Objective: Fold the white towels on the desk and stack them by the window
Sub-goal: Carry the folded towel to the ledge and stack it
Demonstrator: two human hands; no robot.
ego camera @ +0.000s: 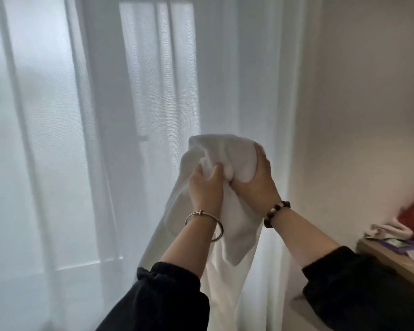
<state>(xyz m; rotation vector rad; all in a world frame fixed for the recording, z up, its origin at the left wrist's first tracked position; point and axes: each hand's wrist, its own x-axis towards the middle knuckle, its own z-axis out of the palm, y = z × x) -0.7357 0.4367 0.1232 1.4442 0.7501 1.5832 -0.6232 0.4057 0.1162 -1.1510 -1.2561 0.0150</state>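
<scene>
Two hands grip one white towel (230, 230), held up in front of the sheer curtain (58, 139). Left hand (204, 187) curls into the bunched top; right hand (259, 180) clutches it just beside, thumb on the cloth. Rest of the towel hangs between the forearms. Desk (390, 259) at far right, cluttered.

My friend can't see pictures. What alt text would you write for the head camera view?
A person's left hand and right hand grip the bunched top of a white towel, held up before a sheer curtain, its length hanging down. A metal bangle circles the left wrist, a bead bracelet the right.
</scene>
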